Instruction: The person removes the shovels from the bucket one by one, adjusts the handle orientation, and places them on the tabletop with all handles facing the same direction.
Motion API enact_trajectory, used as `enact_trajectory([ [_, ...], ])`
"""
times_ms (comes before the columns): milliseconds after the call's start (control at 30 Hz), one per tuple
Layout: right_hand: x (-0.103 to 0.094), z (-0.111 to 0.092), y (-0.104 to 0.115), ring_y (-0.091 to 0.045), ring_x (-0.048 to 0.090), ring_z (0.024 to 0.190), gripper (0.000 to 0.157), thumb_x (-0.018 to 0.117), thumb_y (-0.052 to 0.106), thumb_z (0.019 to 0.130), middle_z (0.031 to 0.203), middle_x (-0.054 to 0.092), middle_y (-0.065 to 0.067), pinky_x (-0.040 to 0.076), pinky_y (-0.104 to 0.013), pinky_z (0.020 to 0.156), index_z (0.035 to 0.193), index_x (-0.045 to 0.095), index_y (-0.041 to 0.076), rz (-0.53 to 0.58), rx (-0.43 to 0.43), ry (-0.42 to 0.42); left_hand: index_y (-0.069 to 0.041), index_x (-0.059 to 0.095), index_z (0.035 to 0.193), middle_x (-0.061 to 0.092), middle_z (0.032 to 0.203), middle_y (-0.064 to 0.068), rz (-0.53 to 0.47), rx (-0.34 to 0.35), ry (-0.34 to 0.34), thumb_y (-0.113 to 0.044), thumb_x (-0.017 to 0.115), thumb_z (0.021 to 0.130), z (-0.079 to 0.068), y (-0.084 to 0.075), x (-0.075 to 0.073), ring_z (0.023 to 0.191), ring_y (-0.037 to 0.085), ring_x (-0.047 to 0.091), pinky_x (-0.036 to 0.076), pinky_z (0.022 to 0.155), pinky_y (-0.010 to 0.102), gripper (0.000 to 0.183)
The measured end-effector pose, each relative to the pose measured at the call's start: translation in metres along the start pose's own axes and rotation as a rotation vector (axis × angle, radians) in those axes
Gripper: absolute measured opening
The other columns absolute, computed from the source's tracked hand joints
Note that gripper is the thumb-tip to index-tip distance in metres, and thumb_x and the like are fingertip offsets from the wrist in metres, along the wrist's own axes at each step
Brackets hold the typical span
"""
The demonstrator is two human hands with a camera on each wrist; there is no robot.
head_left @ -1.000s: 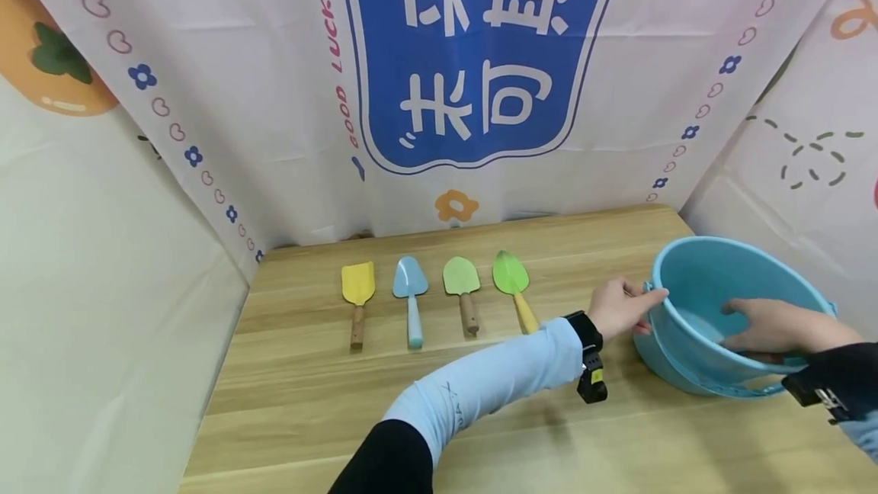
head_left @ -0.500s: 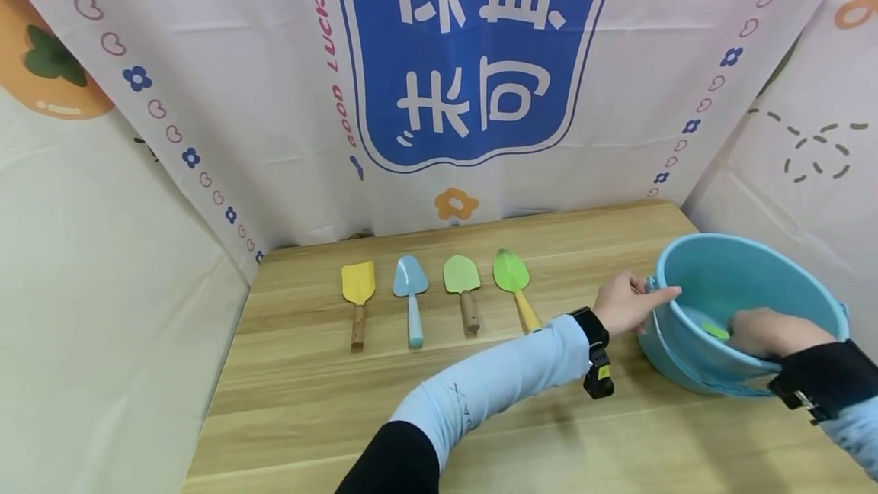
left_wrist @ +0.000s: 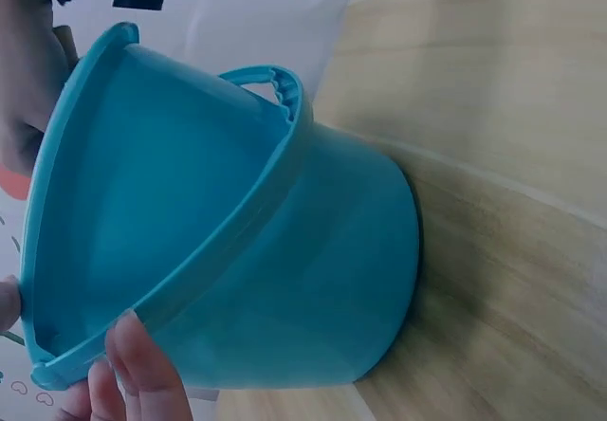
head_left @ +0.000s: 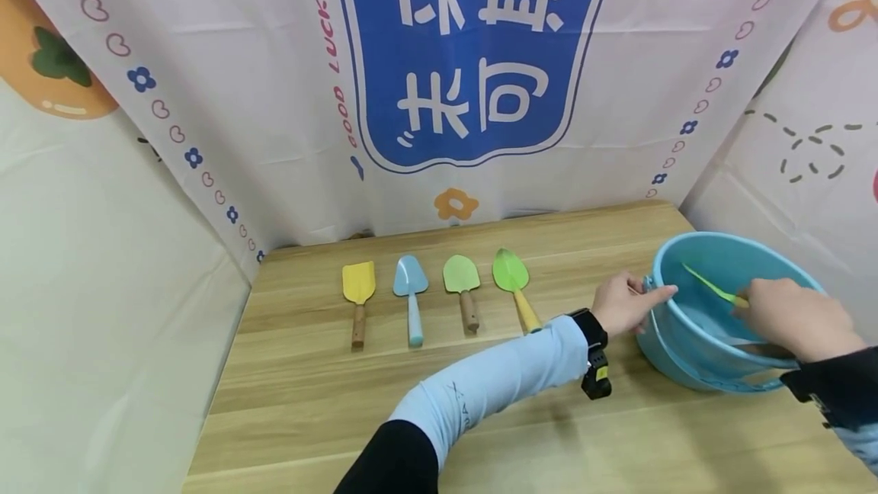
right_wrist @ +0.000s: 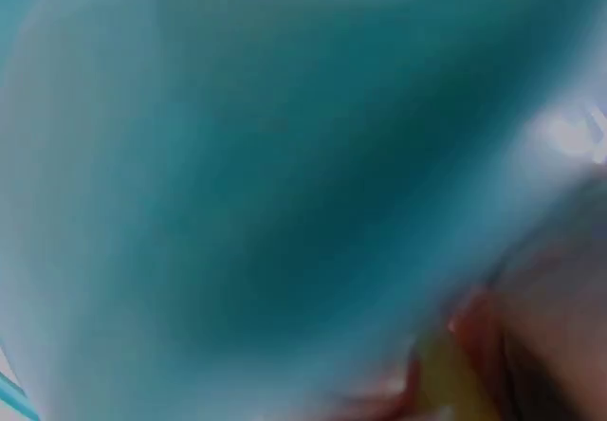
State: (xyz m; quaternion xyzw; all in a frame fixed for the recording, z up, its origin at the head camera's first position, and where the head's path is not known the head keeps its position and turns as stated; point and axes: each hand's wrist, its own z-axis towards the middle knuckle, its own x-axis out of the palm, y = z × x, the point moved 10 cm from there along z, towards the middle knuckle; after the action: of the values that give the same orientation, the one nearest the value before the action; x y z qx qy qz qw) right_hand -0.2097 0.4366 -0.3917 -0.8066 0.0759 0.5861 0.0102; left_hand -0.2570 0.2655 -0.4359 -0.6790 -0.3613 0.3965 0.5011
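A blue bucket (head_left: 727, 372) stands tilted on the table at the right. My left hand (head_left: 626, 303) pinches its rim by the handle joint; in the left wrist view the fingers (left_wrist: 147, 369) lie outside the rim. Over the bucket's mouth, my right hand (head_left: 799, 317) grips a small green garden trowel (head_left: 709, 282) by its yellow handle (right_wrist: 450, 383), the blade seen edge-on inside. Below that hand a brown handle (head_left: 764, 350) lies across the bucket's near rim, partly hidden. The right wrist view is mostly blurred blue bucket wall.
Laid in a row on the wooden table (head_left: 309, 402) are a yellow shovel (head_left: 358, 284), a blue trowel (head_left: 410, 278), a pale green trowel (head_left: 461, 275) and a bright green trowel (head_left: 511, 273). A printed cloth (head_left: 295, 97) hangs behind the table.
My right hand has gone from reaching down into the bucket to lifting the green trowel toward the rim. The brown handle has come into sight. My left hand stays at the rim.
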Motion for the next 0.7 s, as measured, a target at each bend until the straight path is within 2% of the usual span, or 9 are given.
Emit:
enact_trajectory([
  [133, -0.017, -0.015, 0.007, -0.023, 0.043, 0.059, 0.027, 0.051, 0.019, 0.092, 0.061, 0.037, -0.005, 0.033, -0.038, 0.049, 0.067, 0.045, 0.012, -0.013, 0.005, -0.11, -0.015, 0.054, 0.087, 0.06, 0.062, 0.006, -0.032, -0.005, -0.019, -0.038, 0.068, 0.083, -0.003, -0.001, -0.003, 0.043, 0.016, 0.053, 0.046, 0.041, 0.023, 0.028],
  [300, -0.038, -0.043, 0.025, -0.021, 0.039, 0.05, 0.029, 0.053, 0.015, 0.092, 0.057, 0.035, -0.004, 0.031, -0.033, 0.04, 0.066, 0.041, 0.011, -0.039, -0.019, -0.326, -0.013, 0.06, 0.092, 0.063, 0.07, 0.002, -0.106, -0.012, -0.047, -0.037, 0.069, 0.083, -0.009, 0.001, -0.012, 0.051, 0.019, 0.059, 0.05, 0.045, 0.024, 0.027],
  [400, -0.05, -0.059, 0.047, -0.019, 0.038, 0.045, 0.023, 0.059, 0.012, 0.089, 0.054, 0.037, -0.004, 0.029, -0.031, 0.033, 0.07, 0.047, 0.006, -0.084, -0.068, -0.473, -0.011, 0.063, 0.094, 0.064, 0.076, 0.003, -0.197, 0.005, -0.038, -0.037, 0.066, 0.085, -0.013, 0.001, -0.022, 0.057, 0.02, 0.062, 0.055, 0.052, 0.029, 0.028],
  [533, -0.064, -0.078, 0.083, -0.017, 0.032, 0.038, 0.015, 0.067, 0.008, 0.081, 0.052, 0.036, -0.005, 0.024, -0.029, 0.029, 0.08, 0.054, 0.0, -0.144, -0.144, -0.717, -0.007, 0.066, 0.094, 0.065, 0.079, 0.002, -0.363, 0.045, -0.026, -0.042, 0.062, 0.087, -0.019, -0.005, -0.036, 0.06, 0.019, 0.063, 0.057, 0.058, 0.033, 0.036],
  [633, -0.068, -0.091, 0.112, -0.016, 0.026, 0.035, 0.014, 0.068, 0.006, 0.079, 0.051, 0.034, -0.006, 0.018, -0.028, 0.028, 0.083, 0.056, -0.001, -0.168, -0.221, -0.9, -0.005, 0.067, 0.094, 0.066, 0.08, 0.002, -0.449, 0.081, -0.032, -0.05, 0.056, 0.088, -0.025, -0.013, -0.049, 0.065, 0.025, 0.066, 0.056, 0.058, 0.031, 0.047],
  [700, -0.065, -0.095, 0.13, -0.016, 0.024, 0.035, 0.013, 0.067, 0.006, 0.079, 0.052, 0.036, -0.007, 0.016, -0.028, 0.028, 0.084, 0.057, 0.0, -0.169, -0.267, -0.969, -0.004, 0.067, 0.091, 0.067, 0.08, 0.004, -0.48, 0.091, -0.047, -0.054, 0.052, 0.088, -0.029, -0.015, -0.059, 0.066, 0.026, 0.066, 0.056, 0.058, 0.031, 0.052],
])
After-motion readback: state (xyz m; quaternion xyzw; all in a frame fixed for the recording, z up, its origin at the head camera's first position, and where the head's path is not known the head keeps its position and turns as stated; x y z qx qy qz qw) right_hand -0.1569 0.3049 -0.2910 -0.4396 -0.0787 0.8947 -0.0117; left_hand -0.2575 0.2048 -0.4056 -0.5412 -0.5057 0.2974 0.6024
